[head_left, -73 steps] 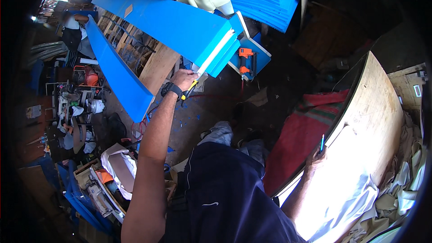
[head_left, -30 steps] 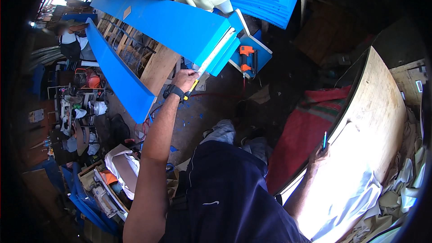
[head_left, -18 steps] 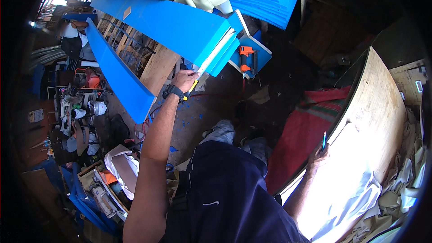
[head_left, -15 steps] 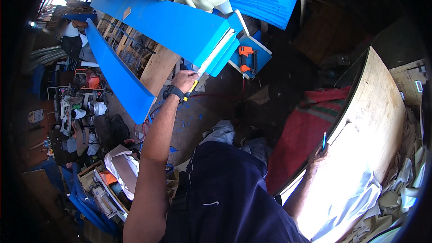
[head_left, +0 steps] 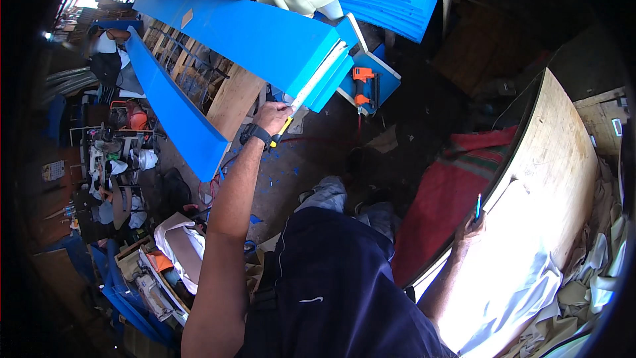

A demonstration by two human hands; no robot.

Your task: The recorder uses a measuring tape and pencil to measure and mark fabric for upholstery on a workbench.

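My left hand point(head_left: 273, 118), with a dark watch on its wrist, is closed at the near end of a stack of blue boards point(head_left: 291, 59). From under its fingers sticks a slim yellow-and-black hand tool point(head_left: 282, 131), mostly covered by the hand. A pale strip point(head_left: 319, 78) runs along the boards' end, right beside the fingertips. On the right, my right hand point(head_left: 472, 225) is closed around a blue pen or pencil point(head_left: 477, 207), whose tip points up. That hand is at the edge of a large light wooden panel point(head_left: 540, 179).
An orange nail gun point(head_left: 363, 86) rests on a blue piece beyond the stack. A long blue board point(head_left: 169, 106) slants at left. Red cloth point(head_left: 440, 192) lies beside the wooden panel. Tools and scraps crowd the left. Another person point(head_left: 109, 59) is at the far left.
Almost nothing differs. Both hands keep their places, and the view has shifted only very slightly.
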